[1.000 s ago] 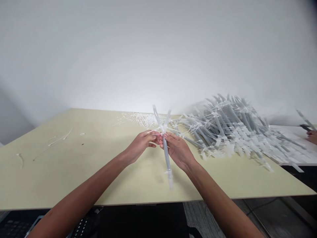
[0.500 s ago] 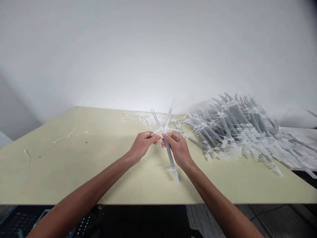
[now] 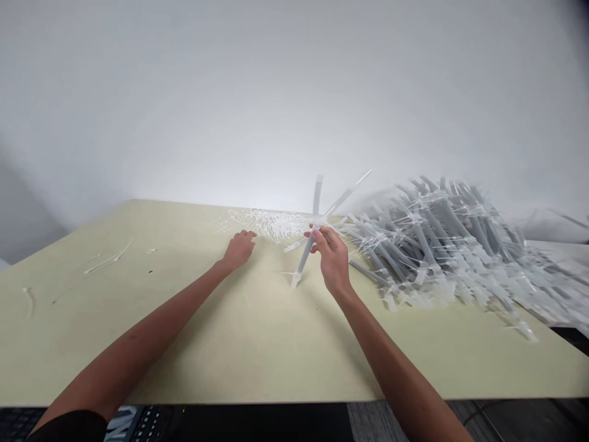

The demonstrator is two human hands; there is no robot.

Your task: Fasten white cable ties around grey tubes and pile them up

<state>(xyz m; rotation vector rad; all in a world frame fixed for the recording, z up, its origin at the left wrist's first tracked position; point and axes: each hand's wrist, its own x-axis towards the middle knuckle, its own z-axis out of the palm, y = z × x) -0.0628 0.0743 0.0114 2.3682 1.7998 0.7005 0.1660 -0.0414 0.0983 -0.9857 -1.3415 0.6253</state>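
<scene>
My right hand (image 3: 332, 255) grips a branched piece of clear plastic tubing (image 3: 304, 256) near its joint, holding it above the table. Two arms of the piece point up, one with a grey look and one clear. Two shorter ends point down to the left, and the lower one has a white fitting with a thin cable tie around it. My left hand (image 3: 239, 248) is apart from the tubing, palm down, fingers stretched toward a pile of white cable ties (image 3: 278, 225). Nothing shows in it, though its palm is hidden.
A large heap of similar tubing pieces (image 3: 437, 233) covers the right side of the pale yellow table (image 3: 257, 344). Several loose cable ties (image 3: 108, 261) lie at the left. A white wall (image 3: 276, 110) rises behind the table. A keyboard (image 3: 150, 423) shows below the front edge.
My left hand has let go of the tubing and moved left and forward toward the cable ties. My right hand still holds the tubing, now turned so its lower end swings left.
</scene>
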